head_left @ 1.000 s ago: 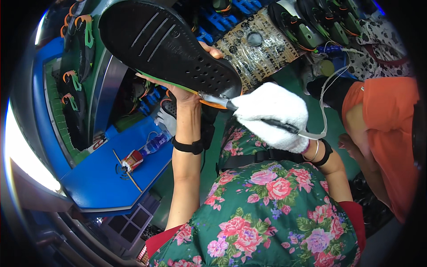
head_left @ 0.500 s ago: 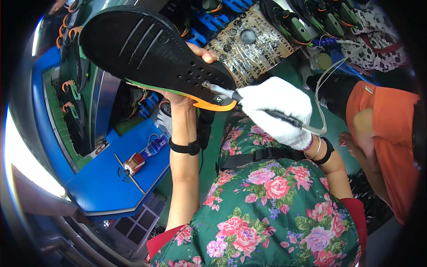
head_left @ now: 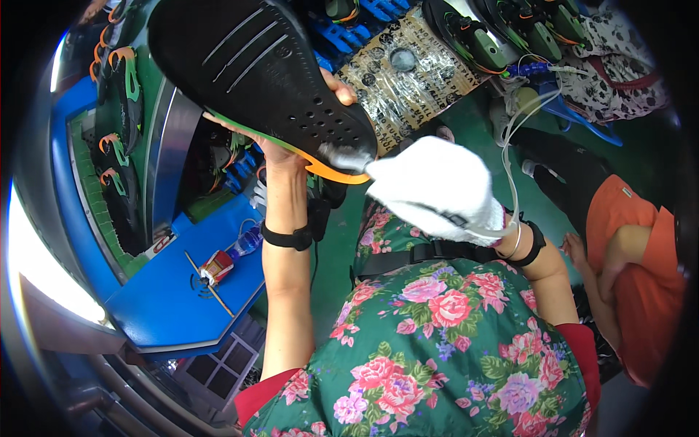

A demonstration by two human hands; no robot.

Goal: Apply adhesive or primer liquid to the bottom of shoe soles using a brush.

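Note:
My left hand [head_left: 280,151] grips a large black shoe sole [head_left: 255,80] from beneath, thumb and fingers showing at its edges. Its flat face, with grooves and rows of small holes, is turned up toward me. Green and orange trim runs along the near edge. In a white glove, my right hand [head_left: 437,186] is closed on a brush [head_left: 348,157] fed by a pale hose [head_left: 513,146]. The brush's bristle end is blurred by motion and lies against the sole's narrow end. The glove hides most of its handle.
A blue table [head_left: 178,302] at left bears a red-and-white packet [head_left: 215,268], a stick and a bottle [head_left: 247,242]. Black soles [head_left: 116,153] line a conveyor beyond. A taped cardboard sheet [head_left: 415,80] lies ahead. Another person in orange [head_left: 633,240] sits at right.
The sole has shifted slightly, its wide end going up and its narrow end left. My gloved hand and the brush have moved left with it. The person at right has leaned lower.

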